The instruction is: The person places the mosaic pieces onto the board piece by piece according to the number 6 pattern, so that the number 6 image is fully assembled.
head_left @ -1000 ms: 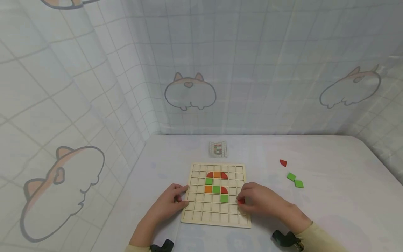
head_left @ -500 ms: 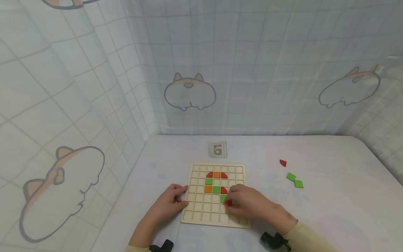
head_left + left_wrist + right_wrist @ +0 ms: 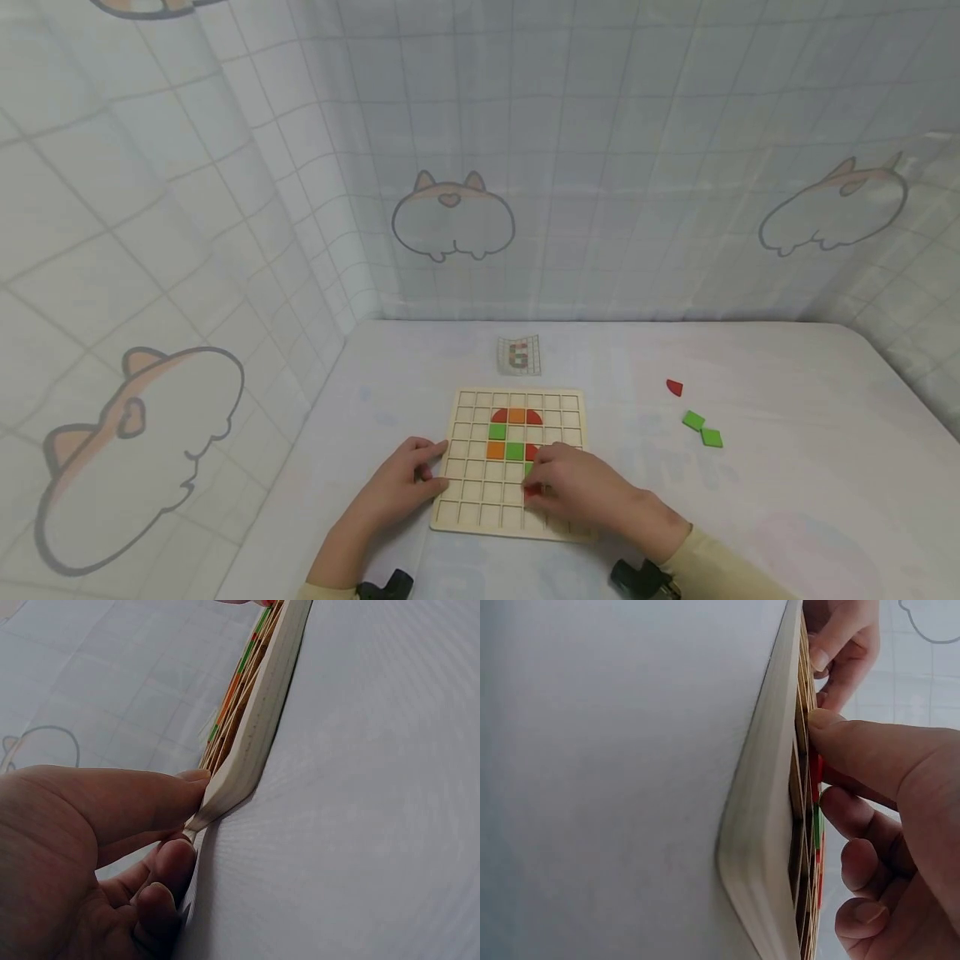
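Note:
A wooden grid board [image 3: 480, 518] lies on the white table. Red quarter-circle, orange square and green square tiles sit in some of its cells, among them an orange tile [image 3: 496, 450]. My left hand [image 3: 401, 483] holds the board's left edge, thumb nearer me than the index finger. My right hand [image 3: 573, 487] is over the lower right of the board and pinches a red tile [image 3: 815, 766] between thumb and fingers, down at a cell just below a green tile [image 3: 528, 469]. The hand hides most of that red tile's shape.
Behind the board lies a small printed pattern card [image 3: 519, 356]. To the right on the table are a loose red quarter-circle tile [image 3: 675, 388] and two green square tiles [image 3: 712, 437]. A patterned curtain [image 3: 600, 233] closes off the back and sides.
My right hand has moved left from the board's right edge, carrying the red tile to the cell under the green tile. The left hand has stayed in place.

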A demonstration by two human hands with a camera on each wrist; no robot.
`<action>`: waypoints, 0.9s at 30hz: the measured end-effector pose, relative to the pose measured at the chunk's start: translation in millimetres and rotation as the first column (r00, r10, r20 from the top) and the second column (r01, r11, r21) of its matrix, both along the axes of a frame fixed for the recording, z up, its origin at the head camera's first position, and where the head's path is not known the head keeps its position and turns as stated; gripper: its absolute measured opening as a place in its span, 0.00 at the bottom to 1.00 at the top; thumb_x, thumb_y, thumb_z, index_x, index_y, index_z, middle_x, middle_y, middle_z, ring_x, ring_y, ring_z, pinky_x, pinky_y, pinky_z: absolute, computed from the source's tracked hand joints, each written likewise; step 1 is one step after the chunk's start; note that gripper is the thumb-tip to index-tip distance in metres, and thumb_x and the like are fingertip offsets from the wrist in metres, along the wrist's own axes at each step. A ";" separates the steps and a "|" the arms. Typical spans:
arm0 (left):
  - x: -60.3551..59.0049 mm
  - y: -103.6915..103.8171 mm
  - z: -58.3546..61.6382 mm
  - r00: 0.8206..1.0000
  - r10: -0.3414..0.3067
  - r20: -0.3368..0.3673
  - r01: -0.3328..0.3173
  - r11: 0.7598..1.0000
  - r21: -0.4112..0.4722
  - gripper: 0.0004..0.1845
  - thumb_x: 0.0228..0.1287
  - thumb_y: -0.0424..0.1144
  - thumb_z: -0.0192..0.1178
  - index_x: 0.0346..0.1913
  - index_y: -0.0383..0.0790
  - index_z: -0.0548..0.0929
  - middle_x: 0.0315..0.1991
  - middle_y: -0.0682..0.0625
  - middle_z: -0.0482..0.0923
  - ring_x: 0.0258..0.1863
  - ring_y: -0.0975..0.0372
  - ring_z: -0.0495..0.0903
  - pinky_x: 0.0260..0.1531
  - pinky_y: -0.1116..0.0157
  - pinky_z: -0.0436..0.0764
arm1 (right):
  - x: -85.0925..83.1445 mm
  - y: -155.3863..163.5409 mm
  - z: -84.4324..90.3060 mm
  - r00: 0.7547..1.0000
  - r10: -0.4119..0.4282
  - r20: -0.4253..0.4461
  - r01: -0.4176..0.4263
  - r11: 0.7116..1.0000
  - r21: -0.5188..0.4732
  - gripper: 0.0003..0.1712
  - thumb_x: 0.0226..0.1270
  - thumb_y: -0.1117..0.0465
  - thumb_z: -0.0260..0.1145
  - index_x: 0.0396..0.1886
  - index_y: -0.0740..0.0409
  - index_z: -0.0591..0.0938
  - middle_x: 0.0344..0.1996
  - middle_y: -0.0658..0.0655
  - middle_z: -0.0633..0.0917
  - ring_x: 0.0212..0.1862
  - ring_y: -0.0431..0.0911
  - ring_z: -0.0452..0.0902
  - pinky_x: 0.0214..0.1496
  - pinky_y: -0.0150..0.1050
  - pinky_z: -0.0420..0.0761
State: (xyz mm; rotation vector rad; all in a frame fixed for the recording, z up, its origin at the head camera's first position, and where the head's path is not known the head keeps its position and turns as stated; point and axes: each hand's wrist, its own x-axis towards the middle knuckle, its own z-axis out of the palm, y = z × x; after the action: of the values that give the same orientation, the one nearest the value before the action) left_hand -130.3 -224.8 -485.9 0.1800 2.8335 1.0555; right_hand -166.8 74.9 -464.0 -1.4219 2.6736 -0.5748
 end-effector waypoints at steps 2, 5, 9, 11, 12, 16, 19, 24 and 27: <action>0.2 0.3 0.8 1.000 0.004 0.006 -0.004 1.000 -0.003 0.32 0.51 0.49 0.65 0.61 0.50 0.70 0.44 0.57 0.65 0.32 0.65 0.69 0.29 0.69 0.70 | -0.7 0.1 0.6 1.000 0.002 0.006 -0.002 1.000 -0.004 0.11 0.52 0.46 0.67 0.36 0.41 0.85 0.29 0.37 0.74 0.33 0.33 0.66 0.37 0.30 0.71; 0.1 0.6 1.7 1.000 0.002 0.008 -0.002 1.000 0.001 0.32 0.51 0.49 0.65 0.61 0.50 0.70 0.44 0.57 0.65 0.32 0.65 0.69 0.29 0.69 0.70 | -1.3 0.3 0.8 1.000 -0.004 0.021 0.004 1.000 -0.014 0.12 0.51 0.46 0.68 0.36 0.41 0.86 0.28 0.36 0.74 0.31 0.33 0.65 0.35 0.29 0.70; -0.3 0.8 1.3 1.000 0.004 0.002 -0.004 1.000 -0.001 0.32 0.51 0.48 0.65 0.61 0.49 0.71 0.44 0.57 0.66 0.32 0.65 0.69 0.29 0.70 0.69 | -2.7 -0.2 -1.3 1.000 -0.003 0.031 0.004 0.999 -0.033 0.12 0.51 0.46 0.68 0.35 0.42 0.86 0.26 0.36 0.73 0.29 0.33 0.64 0.32 0.27 0.68; -0.1 0.9 1.1 1.000 0.007 0.004 -0.007 1.000 -0.002 0.32 0.51 0.48 0.66 0.61 0.49 0.71 0.43 0.56 0.66 0.32 0.65 0.69 0.29 0.70 0.69 | -3.5 -0.5 -3.0 0.999 -0.001 0.033 0.002 0.999 -0.039 0.12 0.51 0.47 0.68 0.35 0.42 0.86 0.26 0.36 0.73 0.29 0.33 0.63 0.31 0.27 0.67; -0.2 1.0 0.7 1.000 0.007 0.006 -0.007 1.000 -0.003 0.32 0.51 0.48 0.66 0.61 0.49 0.71 0.44 0.56 0.66 0.32 0.65 0.69 0.29 0.70 0.69 | -3.7 -0.7 -3.6 0.999 0.001 0.034 0.001 0.999 -0.042 0.12 0.51 0.47 0.68 0.35 0.42 0.86 0.26 0.36 0.73 0.29 0.33 0.64 0.31 0.27 0.67; -0.5 0.6 0.5 1.000 -0.001 0.007 0.001 1.000 0.000 0.32 0.51 0.49 0.65 0.61 0.49 0.71 0.44 0.56 0.66 0.31 0.65 0.69 0.28 0.69 0.69 | -4.4 -1.1 -4.9 0.999 -0.002 0.042 0.004 0.999 -0.042 0.12 0.50 0.46 0.68 0.35 0.41 0.86 0.25 0.35 0.73 0.29 0.33 0.64 0.32 0.27 0.67; -0.3 0.4 0.2 1.000 -0.005 0.006 0.005 1.000 0.001 0.32 0.51 0.50 0.65 0.61 0.49 0.71 0.44 0.56 0.66 0.31 0.65 0.69 0.28 0.69 0.69 | -4.4 -1.0 -4.9 0.999 -0.009 0.045 0.011 0.999 -0.037 0.12 0.50 0.46 0.68 0.35 0.41 0.86 0.26 0.35 0.74 0.29 0.33 0.64 0.32 0.27 0.68; 0.0 0.5 0.1 1.000 0.006 0.010 -0.006 1.000 -0.002 0.32 0.51 0.49 0.65 0.61 0.50 0.71 0.44 0.57 0.66 0.31 0.65 0.69 0.28 0.70 0.69 | -4.4 -0.4 -3.0 0.999 -0.013 0.045 0.014 1.000 -0.028 0.15 0.50 0.45 0.68 0.37 0.41 0.85 0.27 0.36 0.75 0.30 0.34 0.64 0.34 0.28 0.68; -0.2 0.5 0.2 1.000 0.013 0.010 -0.012 1.000 -0.010 0.32 0.51 0.49 0.65 0.61 0.50 0.71 0.43 0.57 0.66 0.31 0.65 0.69 0.28 0.69 0.69 | -5.0 1.5 0.0 0.999 -0.008 0.045 0.010 0.999 -0.036 0.16 0.50 0.44 0.68 0.38 0.43 0.85 0.28 0.36 0.76 0.31 0.34 0.66 0.35 0.29 0.69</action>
State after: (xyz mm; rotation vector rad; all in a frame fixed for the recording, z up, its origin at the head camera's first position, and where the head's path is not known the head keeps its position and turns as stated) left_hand -130.4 -224.2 -485.7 0.1556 2.8337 1.0414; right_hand -171.8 76.4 -463.9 -1.3893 2.6501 -0.6517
